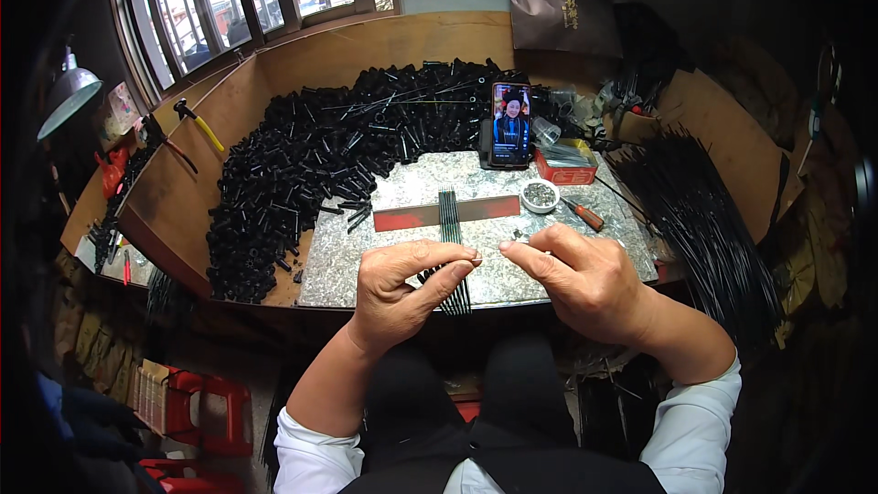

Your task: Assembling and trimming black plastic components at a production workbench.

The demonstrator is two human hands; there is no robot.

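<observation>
Over the near part of the speckled board (343, 261), my left hand (398, 288) is closed in a pinch, thumb against forefinger. A tiny pale tip shows at its fingertips, too small to name. My right hand (585, 279) faces it a short gap away, fingers curled in and thumb and forefinger pressed together; what they hold, if anything, I cannot make out. Beneath and beside my left hand runs a row of thin dark rods (448, 210), lying across a red-and-brown flat bar (400, 219). Small dark bits (519, 235) lie on the board near my right fingertips.
A white dish (540, 208) of small metal pieces stands beside a screwdriver (587, 217). Behind are a red box (567, 170) and a propped phone (510, 128). Black tubular parts (283, 174) heap at left; long black rods (709, 210) lie right. Pliers (201, 126) hang on the wooden wall.
</observation>
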